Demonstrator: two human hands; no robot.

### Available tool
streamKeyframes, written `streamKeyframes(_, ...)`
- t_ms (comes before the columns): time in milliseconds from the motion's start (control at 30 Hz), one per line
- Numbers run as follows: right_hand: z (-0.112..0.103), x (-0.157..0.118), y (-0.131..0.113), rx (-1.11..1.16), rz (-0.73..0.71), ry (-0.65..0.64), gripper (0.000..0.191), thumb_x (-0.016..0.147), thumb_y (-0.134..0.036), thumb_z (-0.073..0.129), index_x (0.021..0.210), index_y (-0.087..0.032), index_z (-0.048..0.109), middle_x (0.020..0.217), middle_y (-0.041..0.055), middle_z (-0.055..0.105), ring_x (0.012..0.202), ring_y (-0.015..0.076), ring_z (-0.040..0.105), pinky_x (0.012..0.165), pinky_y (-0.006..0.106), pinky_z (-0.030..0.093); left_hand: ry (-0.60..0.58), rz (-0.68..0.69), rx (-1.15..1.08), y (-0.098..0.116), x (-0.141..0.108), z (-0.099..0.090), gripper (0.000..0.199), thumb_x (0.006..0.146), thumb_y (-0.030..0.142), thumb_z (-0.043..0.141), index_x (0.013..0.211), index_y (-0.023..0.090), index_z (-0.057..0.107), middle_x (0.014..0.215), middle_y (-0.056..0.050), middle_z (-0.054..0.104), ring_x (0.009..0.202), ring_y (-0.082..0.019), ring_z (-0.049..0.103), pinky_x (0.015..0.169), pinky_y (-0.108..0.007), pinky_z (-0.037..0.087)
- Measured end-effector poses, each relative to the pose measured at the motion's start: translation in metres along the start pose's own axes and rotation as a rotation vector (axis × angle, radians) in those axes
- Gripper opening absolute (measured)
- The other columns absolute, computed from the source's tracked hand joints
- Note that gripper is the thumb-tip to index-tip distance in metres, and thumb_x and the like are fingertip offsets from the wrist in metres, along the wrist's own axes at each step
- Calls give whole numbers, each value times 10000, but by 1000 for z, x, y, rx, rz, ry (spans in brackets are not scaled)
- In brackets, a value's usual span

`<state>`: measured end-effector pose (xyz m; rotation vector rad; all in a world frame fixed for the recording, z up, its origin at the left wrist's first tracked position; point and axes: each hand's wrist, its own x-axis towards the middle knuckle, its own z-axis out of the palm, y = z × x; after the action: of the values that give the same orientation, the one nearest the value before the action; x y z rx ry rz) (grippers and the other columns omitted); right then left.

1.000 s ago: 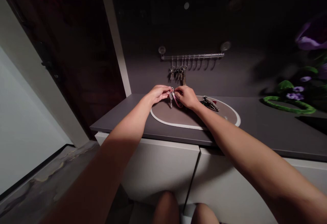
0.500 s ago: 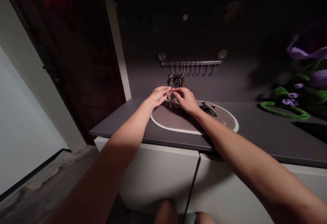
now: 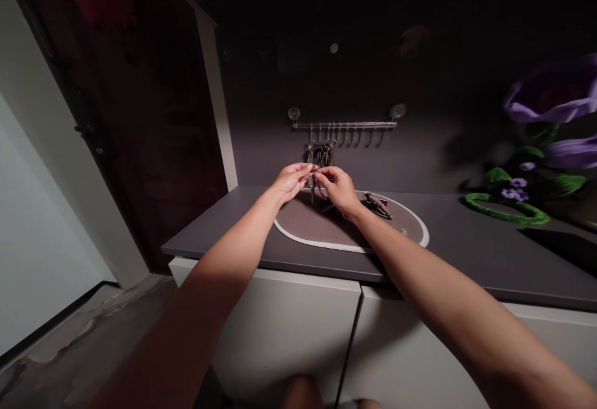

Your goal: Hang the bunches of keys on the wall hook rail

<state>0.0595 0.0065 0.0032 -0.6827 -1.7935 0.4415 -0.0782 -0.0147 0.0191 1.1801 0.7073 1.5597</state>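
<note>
In the head view, the left hand (image 3: 291,181) and right hand (image 3: 339,188) both pinch narrowly at the top of the keys (image 3: 312,194), held up over the mat (image 3: 321,232). These should be light, stiff and slick, the pink strap (image 3: 321,193) softer (likely limp); their top, mostly finger-hidden, seems the surest hold.

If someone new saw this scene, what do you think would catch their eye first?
Probably the left hand and right hand, meeting mid-picture, with a key hanging between them over an oval mat. Next might come the big purple flower at far right, then the clear hook rail on the dark wall.
</note>
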Motion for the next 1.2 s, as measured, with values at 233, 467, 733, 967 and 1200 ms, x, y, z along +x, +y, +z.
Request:
streamKeyframes(233,-3,2,4,235,145,2,335,687,-447,570,824,-147,634,782,41,646,684,127,552,666,254,434,-42,0,-44,-4,0,1,85,703,152,650,771,115,614,755,-25,656,709,-63,583,863,-279,421)
streamKeyframes(467,-13,2,-6,355,225,66,351,622,-462,620,781,-149,621,706,9,615,598,98,492,564,226,390,-55,8,14,-10,-1,5,239,672,192,684,905,167,640,991,-54,660,907,-91,584,959,-331,357)
streamKeyframes(733,-18,7,3,429,247,139,393,574,-505,652,751,-161,583,679,5,591,615,107,507,605,241,423,-43,-2,74,-15,-4,12,284,659,220,698,933,177,638,1055,-76,646,1000,-123,570,972,-343,359)
streamKeyframes(967,-22,13,1,545,309,191,300,595,-419,652,716,-172,531,665,-16,570,587,92,511,602,238,438,-9,72,179,-23,-1,10,327,652,254,697,958,152,640,1031,-97,655,947,-138,591,930,-323,396)
streamKeyframes(1200,-33,37,-3,506,338,236,111,692,-255,551,699,-169,481,572,-47,511,490,62,476,506,194,407,47,205,428,-28,0,11,188,683,250,652,844,154,656,850,-76,687,818,-154,617,838,-303,444)
